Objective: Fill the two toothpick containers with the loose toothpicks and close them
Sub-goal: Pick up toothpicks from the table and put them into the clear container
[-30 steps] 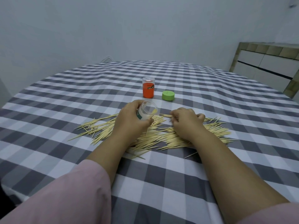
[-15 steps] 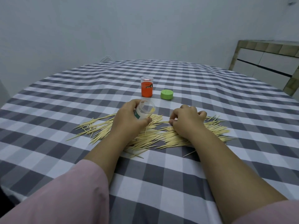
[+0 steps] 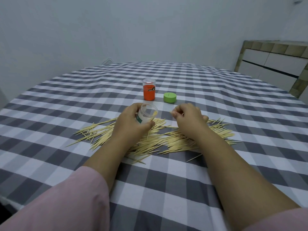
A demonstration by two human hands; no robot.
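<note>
The worktop (image 3: pixel 216 164) fills the view, draped in a grey-and-white checked cloth, with a pale wall behind it and a tiled cabinet (image 3: pixel 273 67) off at two o'clock. Across the middle lies the big scatter of loose toothpicks (image 3: pixel 166 140), a wide band running from nine o'clock to three o'clock, with both forearms lying over it and pink sleeves (image 3: pixel 66 202) showing at the bottom edge.

The left hand (image 3: pixel 131 124) sits at the centre, fingers and thumb wrapped round the clear container (image 3: pixel 147 115), which is tipped with its open mouth facing toward one o'clock; a few toothpicks show inside it near the rim. Just to its right, at about one o'clock from the pile's centre, the right hand (image 3: pixel 188 117) is raised above the pile, fingers curled in, thumb and fingertips pinching a small bunch of toothpicks whose ends poke out toward the container's mouth. Hand and container are close but apart.

Farther back, at twelve o'clock, the orange container (image 3: pixel 149 91) stands upright, and I cannot tell if it is capped. Just beside it on its right rests the green lid (image 3: pixel 169 97), flat on the cloth.
</note>
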